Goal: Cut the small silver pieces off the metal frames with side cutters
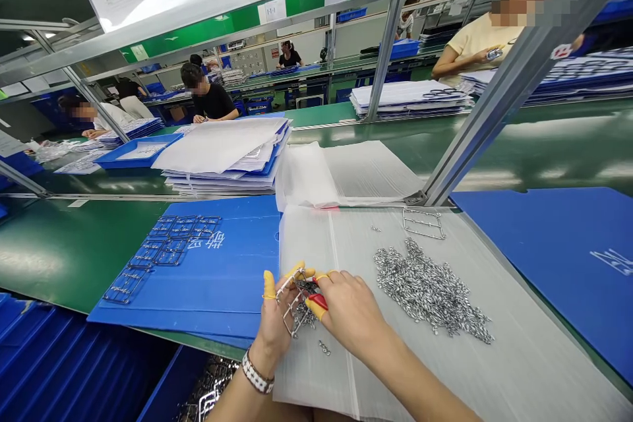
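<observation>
My left hand (275, 326), with yellow finger covers on some fingertips, holds a small shiny frame (295, 330) with crossbars, tilted above the work surface. Red-handled nippers (319, 301) are gripped in my right hand (353, 310), which also wears yellow finger covers. Their jaws are at the frame; whether they touch a bar I cannot tell. Partly hidden beneath the hands is a small heap of silvery pieces (307, 318), with another little piece (324, 347) nearer me. To the right, a large pile of small silvery parts (430, 293) lies on a whitish sheet (346, 376).
Several shiny frames (171, 241) lie on a blue board (237, 277) at left, and a bare frame (424, 223) lies behind the pile. A metal post (475, 119) rises at right. Stacked sheets (222, 151) stand behind. Several people work beyond.
</observation>
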A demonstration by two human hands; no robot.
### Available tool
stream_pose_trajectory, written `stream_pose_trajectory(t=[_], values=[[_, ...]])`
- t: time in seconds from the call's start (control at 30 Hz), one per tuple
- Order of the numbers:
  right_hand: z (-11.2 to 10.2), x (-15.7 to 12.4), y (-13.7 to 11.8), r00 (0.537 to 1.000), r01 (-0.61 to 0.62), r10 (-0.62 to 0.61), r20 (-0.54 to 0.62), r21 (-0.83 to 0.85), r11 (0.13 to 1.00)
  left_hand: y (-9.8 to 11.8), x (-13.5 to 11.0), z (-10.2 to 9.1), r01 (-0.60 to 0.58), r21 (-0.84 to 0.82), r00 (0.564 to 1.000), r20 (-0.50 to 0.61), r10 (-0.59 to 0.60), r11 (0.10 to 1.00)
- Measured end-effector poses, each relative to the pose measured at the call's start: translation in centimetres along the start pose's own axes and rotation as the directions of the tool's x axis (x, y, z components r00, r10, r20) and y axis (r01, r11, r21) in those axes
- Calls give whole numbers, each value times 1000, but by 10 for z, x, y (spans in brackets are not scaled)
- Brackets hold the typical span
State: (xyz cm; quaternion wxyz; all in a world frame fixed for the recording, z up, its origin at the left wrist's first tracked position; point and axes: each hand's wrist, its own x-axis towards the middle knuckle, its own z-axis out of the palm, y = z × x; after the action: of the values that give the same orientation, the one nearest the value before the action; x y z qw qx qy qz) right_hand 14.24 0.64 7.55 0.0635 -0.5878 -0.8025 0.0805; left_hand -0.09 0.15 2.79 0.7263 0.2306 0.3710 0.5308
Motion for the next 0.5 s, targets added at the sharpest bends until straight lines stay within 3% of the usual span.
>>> stream_pose_trajectory(t=[0.5], values=[[-2, 0, 1, 999, -32, 32, 19, -6, 999, 0, -1, 5, -60, 37, 997, -35, 62, 997]])
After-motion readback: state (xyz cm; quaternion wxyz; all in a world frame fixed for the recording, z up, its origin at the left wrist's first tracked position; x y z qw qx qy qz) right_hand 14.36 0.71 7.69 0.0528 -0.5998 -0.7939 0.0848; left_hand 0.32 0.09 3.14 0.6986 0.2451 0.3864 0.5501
